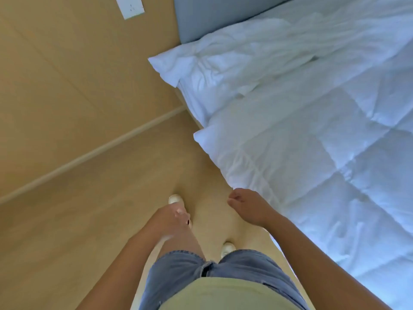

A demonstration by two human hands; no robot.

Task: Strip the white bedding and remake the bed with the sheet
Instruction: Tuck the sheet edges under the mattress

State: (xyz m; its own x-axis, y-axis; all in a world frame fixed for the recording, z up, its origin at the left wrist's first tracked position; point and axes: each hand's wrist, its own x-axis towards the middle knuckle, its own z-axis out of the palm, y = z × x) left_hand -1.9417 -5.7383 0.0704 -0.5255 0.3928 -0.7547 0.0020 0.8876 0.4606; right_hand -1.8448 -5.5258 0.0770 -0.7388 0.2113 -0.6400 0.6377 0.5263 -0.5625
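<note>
A white quilted duvet point(324, 166) covers the bed on the right, its corner hanging over the near edge. Beyond it a rumpled white pillow point(214, 66) lies against the grey headboard point(214, 16), with a crumpled white sheet point(312, 41) spread behind it. My right hand point(248, 205) hangs beside the duvet's edge with loosely curled fingers, holding nothing. My left hand point(172, 220) hangs over the floor in front of my leg, blurred, fingers relaxed and empty.
I stand on light wooden floor point(89, 220) in a narrow strip between the bed and a beige wall point(67, 74) with a skirting board. A white socket plate point(130, 5) sits high on the wall. My white shoes point(176, 200) point toward the headboard.
</note>
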